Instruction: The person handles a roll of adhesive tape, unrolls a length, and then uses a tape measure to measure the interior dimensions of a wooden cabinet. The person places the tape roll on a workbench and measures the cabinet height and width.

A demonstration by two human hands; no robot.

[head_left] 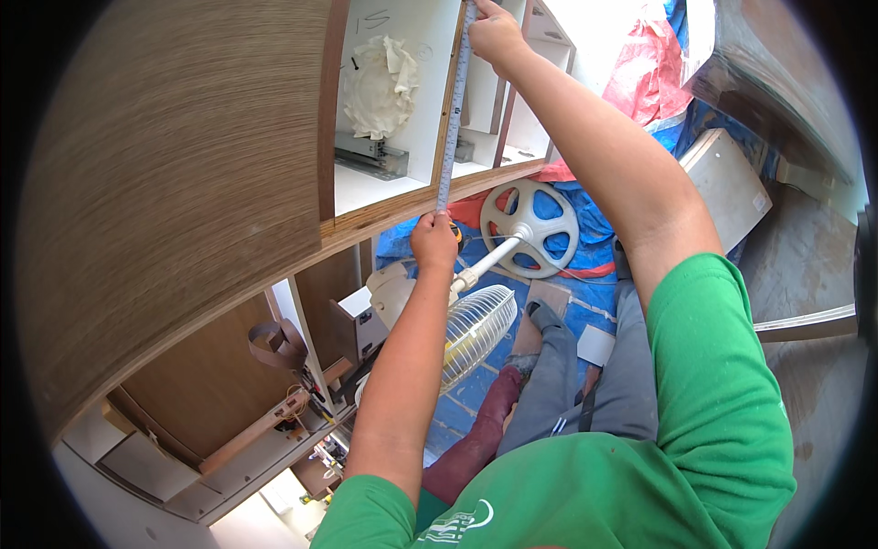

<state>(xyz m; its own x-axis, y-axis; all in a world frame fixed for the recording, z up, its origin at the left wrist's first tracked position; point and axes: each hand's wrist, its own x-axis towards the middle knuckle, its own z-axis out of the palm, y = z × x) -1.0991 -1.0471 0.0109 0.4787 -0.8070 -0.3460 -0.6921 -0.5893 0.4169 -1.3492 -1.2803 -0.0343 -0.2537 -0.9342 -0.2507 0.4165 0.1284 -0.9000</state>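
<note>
A tape measure blade (455, 119) runs straight along the front edge of an upright divider in a white cabinet (425, 55). My left hand (433, 242) is closed round the tape measure's case (455, 232) at the cabinet's lower edge; only a bit of yellow and black shows past the fingers. At the top of the picture, my right hand (496, 35) pinches the blade's far part against the divider. The blade's very end is cut off or hidden there. Inside the left compartment are a crumpled cream-coloured wad (380, 87) and metal drawer slides (370, 156).
A standing fan with a white round base (529, 228) and wire cage (479, 334) leans below my left forearm. Blue sheeting (466, 403) covers the floor. A large wood-grain panel (174, 119) fills the left. A box-like board piece (727, 188) lies right; a brown tape roll (277, 345) hangs lower left.
</note>
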